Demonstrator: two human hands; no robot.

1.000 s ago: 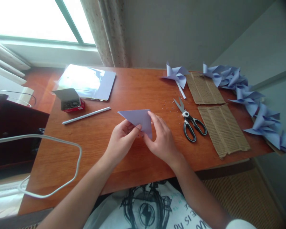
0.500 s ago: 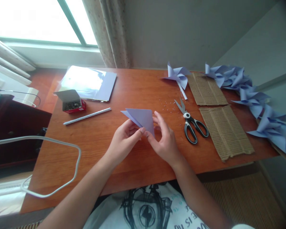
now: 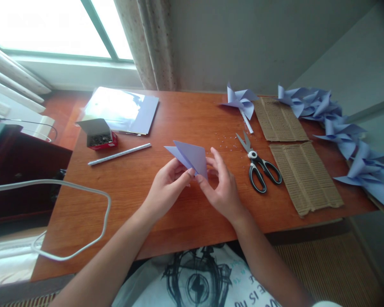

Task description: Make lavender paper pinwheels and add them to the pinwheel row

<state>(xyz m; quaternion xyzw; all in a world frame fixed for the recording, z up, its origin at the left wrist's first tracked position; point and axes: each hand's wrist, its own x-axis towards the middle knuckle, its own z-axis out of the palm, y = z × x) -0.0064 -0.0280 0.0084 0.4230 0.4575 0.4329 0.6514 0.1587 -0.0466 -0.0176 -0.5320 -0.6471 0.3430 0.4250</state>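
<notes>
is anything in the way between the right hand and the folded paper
Nothing visible is: the right hand is right at the edge of the folded purple paper, which the left hand holds. The scissors lie apart, off to the right on the table.

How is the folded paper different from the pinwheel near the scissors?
The paper shows straight edges, while the pinwheel has curled blades. The left hand and right hand hold the paper; the pinwheel lies on the table. The pinwheel has a white stick; the paper shows none. Both are pale purple.
</notes>
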